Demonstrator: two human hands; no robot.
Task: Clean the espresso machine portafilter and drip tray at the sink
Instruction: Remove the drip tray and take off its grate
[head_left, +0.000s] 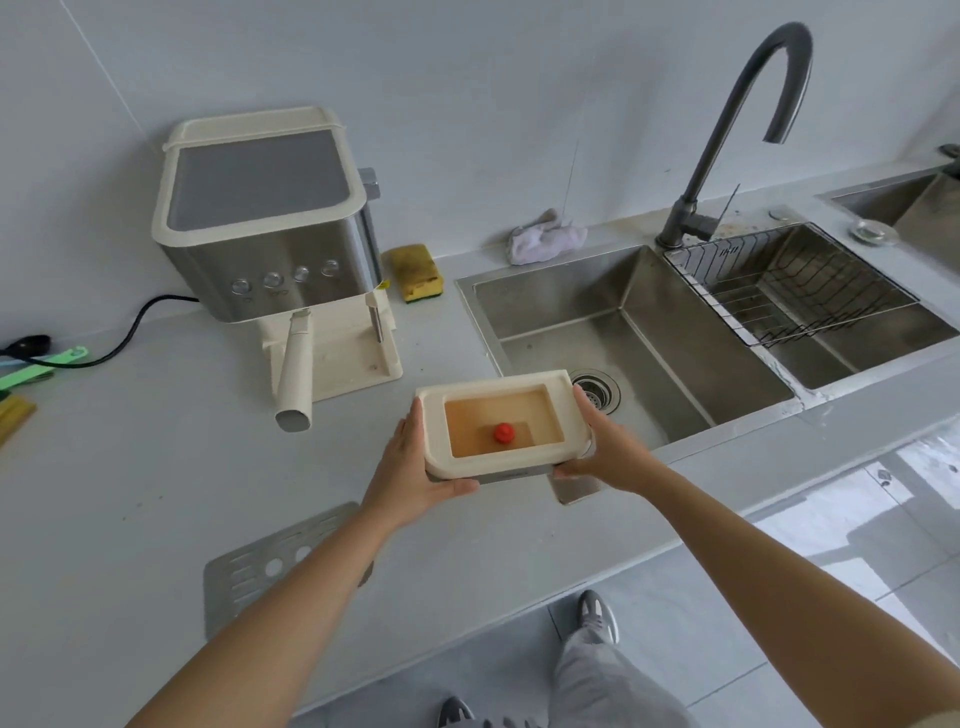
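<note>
- Perforated metal grate (270, 566) lies flat on tabletop (130, 467), nearest, partly under the left forearm.
- L hand (410, 457) grips drip tray (493, 385) at its left end, thumb along near side. R hand (608, 452) grips the right end the same way.
- Tray is approx level and seems clear of the tabletop, at the near-left corner of the sink (561, 306).
- Tray's long axis runs left-right between the hands. Basin lies ahead & right, so R hand is nearer the drain (597, 389).
- Tray looks cream plastic w/ brownish liquid (483, 415) pooled inside & a red float (503, 433) mid-well. Prob. needs keeping level till over the basin, else it spills.
- Farther left, portafilter (296, 374) sits in espresso machine (265, 223), handle toward the person, not yet cleaned.
- Farthest, faucet (737, 119) stands behind the sink.
</note>
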